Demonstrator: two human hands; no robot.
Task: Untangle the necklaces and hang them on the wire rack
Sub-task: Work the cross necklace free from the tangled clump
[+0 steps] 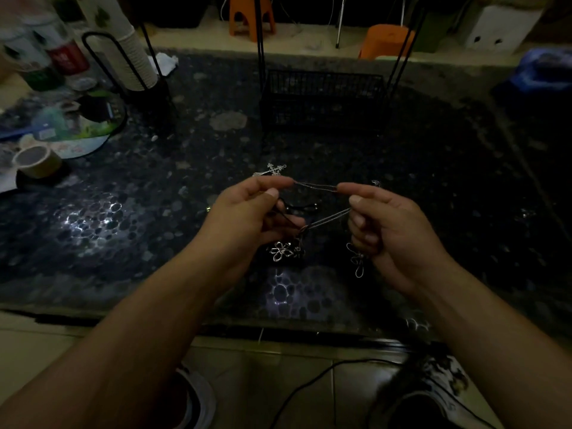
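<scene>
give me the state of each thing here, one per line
left hand: pinching the chain
right hand: pinching the chain
chain: taut between the hands, still tangled with the others
flower pendant: dangling below the left hand
cross pendant: beyond the left fingertips
wire rack: upright, nothing visibly hung
tape roll: flat on the table

No legible text anywhere, the red bottle label (66,58) blurred.
</scene>
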